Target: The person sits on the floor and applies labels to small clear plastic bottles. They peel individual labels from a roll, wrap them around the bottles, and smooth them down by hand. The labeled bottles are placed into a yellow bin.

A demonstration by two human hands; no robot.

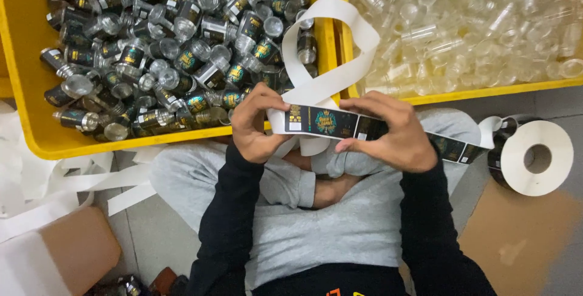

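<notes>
The left hand (254, 127) is curled around the near end of a label strip (331, 121), its fingers (266, 96) bent close together with the thumb pressing the strip's white edge. The right hand (398, 133) pinches the same strip further along: the fingers (370, 100) arch over the top edge, only narrowly parted, and the thumb tip sits on the lower edge beside a dark label (325, 121). The strip lies stretched between both hands above the person's lap, in front of the near rim of the left yellow crate (30, 123). That crate is full of small jars (182, 53) already wearing dark labels. The white backing paper (328, 47) loops up over the crate rim. The strip runs right to a label roll (534, 157) standing on the floor. The right yellow crate (425, 97) holds clear, bare jars (473, 22).
</notes>
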